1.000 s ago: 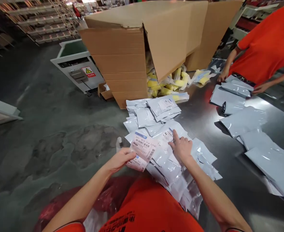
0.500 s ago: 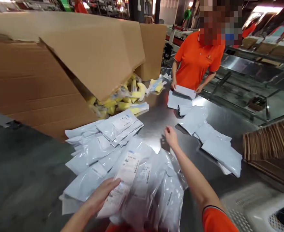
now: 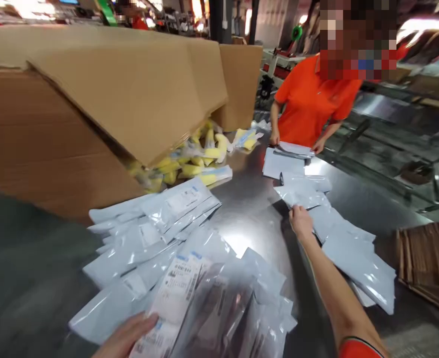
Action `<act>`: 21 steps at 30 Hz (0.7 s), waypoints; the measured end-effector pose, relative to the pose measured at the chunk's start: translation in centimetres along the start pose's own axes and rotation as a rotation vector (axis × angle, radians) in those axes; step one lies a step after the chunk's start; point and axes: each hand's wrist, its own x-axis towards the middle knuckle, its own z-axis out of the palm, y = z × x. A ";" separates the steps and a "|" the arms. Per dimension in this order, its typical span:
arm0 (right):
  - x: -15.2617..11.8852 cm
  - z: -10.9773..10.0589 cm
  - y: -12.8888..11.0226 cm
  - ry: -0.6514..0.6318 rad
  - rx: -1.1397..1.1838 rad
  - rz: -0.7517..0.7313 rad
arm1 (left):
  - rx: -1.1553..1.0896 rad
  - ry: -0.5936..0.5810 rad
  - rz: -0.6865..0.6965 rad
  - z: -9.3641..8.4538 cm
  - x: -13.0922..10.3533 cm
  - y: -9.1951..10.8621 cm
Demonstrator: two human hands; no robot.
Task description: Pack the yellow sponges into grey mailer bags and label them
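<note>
My left hand (image 3: 135,330) is at the bottom, its fingers round the edge of a stack of labelled strips (image 3: 170,298) with barcodes. Several clear and pale plastic packages (image 3: 219,308) lie right of the strips. My right hand (image 3: 300,221) reaches across the metal table, fingers curled at the edge of a pale mailer bag (image 3: 303,191); its fingertips are partly hidden. More pale mailers (image 3: 346,238) lie in a row beside my right forearm. A pile of labelled mailers (image 3: 148,233) spreads out on the left.
A large cardboard box (image 3: 130,89) fills the left side, with yellow items in clear wrap (image 3: 197,159) spilling from it. Across the metal table (image 3: 249,199), a person in an orange shirt (image 3: 309,104) handles pale bags. Stacked cardboard (image 3: 428,258) stands at the right.
My right hand has moved forward and right, from above bare table to the mailer bags. My left hand is lower in view. The person opposite has shifted the bag they hold.
</note>
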 end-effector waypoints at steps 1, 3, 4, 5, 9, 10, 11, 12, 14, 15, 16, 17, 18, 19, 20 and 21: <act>-1.0 -1.6 -0.9 0.083 0.025 -0.067 | -0.035 -0.009 -0.009 0.1 -0.9 0.3; -3.9 -5.0 -3.1 0.294 0.129 -0.226 | -0.130 -0.062 0.027 -0.5 -2.5 0.8; -5.9 -6.6 -4.6 0.362 0.190 -0.298 | -0.177 -0.065 0.053 -1.2 -3.2 0.8; -8.3 -8.1 -6.1 0.375 0.246 -0.381 | -0.217 -0.066 0.086 -2.1 -3.8 0.7; -21.0 -10.3 -13.9 0.142 0.408 -0.773 | -0.286 -0.050 0.227 -5.9 -6.8 -0.4; -24.1 -9.8 -15.9 0.048 0.411 -0.872 | -0.283 -0.055 0.256 -6.6 -7.5 -0.8; -26.9 -9.0 -17.8 -0.072 0.383 -0.951 | -0.271 -0.064 0.281 -7.1 -8.2 -1.2; -29.2 -8.1 -19.4 -0.189 0.356 -1.015 | -0.250 -0.076 0.302 -7.5 -8.9 -1.6; -31.9 -6.8 -21.4 -0.408 0.355 -1.080 | -0.182 -0.100 0.331 -7.8 -9.9 -2.4; -32.4 -6.4 -21.8 -0.507 0.397 -1.084 | -0.141 -0.114 0.337 -7.8 -10.2 -2.8; -32.4 -6.4 -21.8 -0.591 0.467 -1.057 | -0.101 -0.128 0.341 -7.7 -10.4 -3.3; -31.9 -6.6 -21.6 -0.654 0.567 -0.990 | -0.063 -0.142 0.341 -7.6 -10.5 -3.7; -31.2 -7.0 -21.4 -0.700 0.694 -0.886 | -0.029 -0.158 0.340 -7.6 -10.5 -4.2; -30.4 -7.4 -21.1 -0.735 0.837 -0.766 | 0.002 -0.174 0.342 -7.5 -10.4 -4.7; -29.6 -7.9 -21.0 -0.763 0.977 -0.655 | 0.033 -0.189 0.347 -7.5 -10.1 -5.3; -29.0 -8.4 -20.9 -0.791 1.092 -0.573 | 0.065 -0.205 0.354 -7.6 -9.9 -5.8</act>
